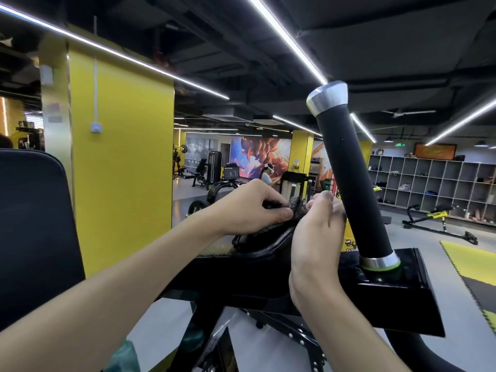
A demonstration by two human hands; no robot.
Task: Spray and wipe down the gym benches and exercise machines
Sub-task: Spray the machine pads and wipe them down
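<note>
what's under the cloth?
The cloth, pinched by the left hand and the right hand, drapes over the machine's curved black arm. The arm's glossy edge shows below it; the surface directly beneath the cloth is covered.

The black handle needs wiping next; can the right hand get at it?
Probably yes: the handle stands just beside the right hand with nothing between, though that hand holds the cloth.
</note>
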